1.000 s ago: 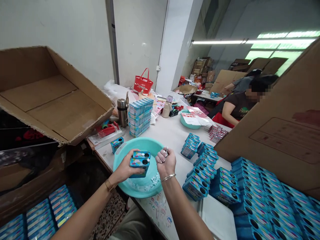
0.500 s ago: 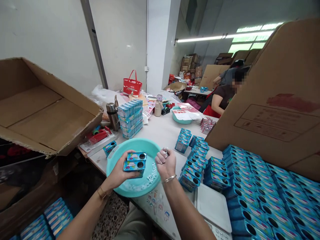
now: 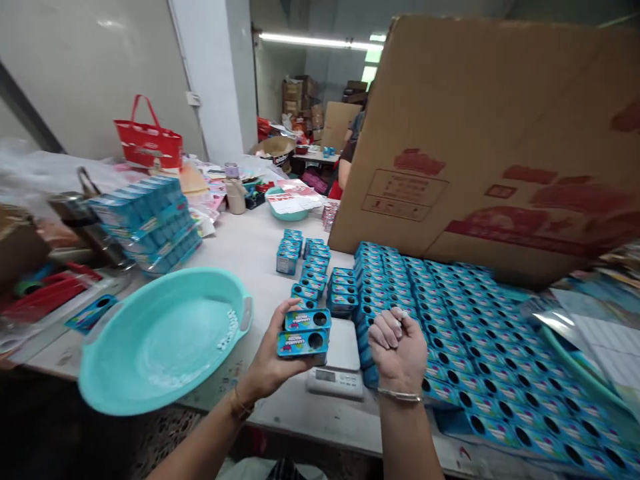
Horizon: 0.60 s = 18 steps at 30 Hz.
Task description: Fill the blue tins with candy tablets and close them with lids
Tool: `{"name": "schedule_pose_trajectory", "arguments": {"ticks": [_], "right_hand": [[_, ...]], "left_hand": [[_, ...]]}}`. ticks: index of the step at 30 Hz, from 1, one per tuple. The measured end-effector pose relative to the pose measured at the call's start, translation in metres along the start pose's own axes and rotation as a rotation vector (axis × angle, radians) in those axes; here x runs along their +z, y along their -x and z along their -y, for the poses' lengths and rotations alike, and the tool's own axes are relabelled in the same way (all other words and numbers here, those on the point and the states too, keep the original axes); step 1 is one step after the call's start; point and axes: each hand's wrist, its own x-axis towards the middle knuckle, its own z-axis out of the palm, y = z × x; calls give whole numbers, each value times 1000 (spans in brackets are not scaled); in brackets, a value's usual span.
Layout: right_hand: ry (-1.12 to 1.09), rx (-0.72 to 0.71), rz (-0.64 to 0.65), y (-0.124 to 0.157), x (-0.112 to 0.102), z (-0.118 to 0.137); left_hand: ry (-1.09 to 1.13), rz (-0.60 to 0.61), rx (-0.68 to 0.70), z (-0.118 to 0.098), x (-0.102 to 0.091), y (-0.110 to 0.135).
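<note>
The left hand (image 3: 273, 363) clasps two blue boxes (image 3: 297, 343) between thumb and fingers above the near edge of the table (image 3: 285, 413), partly covering the white scale (image 3: 345, 387). The right hand (image 3: 399, 350) is curled into a fist; whether it encloses anything is hidden. A cardboard panel (image 3: 480, 127) mostly hides a person (image 3: 346, 163) beyond.
</note>
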Motion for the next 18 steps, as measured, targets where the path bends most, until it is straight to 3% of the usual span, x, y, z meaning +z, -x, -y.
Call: {"name": "schedule_pose_trajectory", "arguments": {"ticks": [4,9,14,18], "right_hand": [[-21,-93,-80,14,-36,43],[-49,-137,-164,23,-63,64],[-48,-125,-144,17,-69,69],[-51,-113,-120,15,-67,68]], "left_hand": [[-142,47,65,53,43,-30],[-253,97,91,95,57,-50],[-248,127,62,87,50,-45],[-280,81,46,65,26,-7]]}}
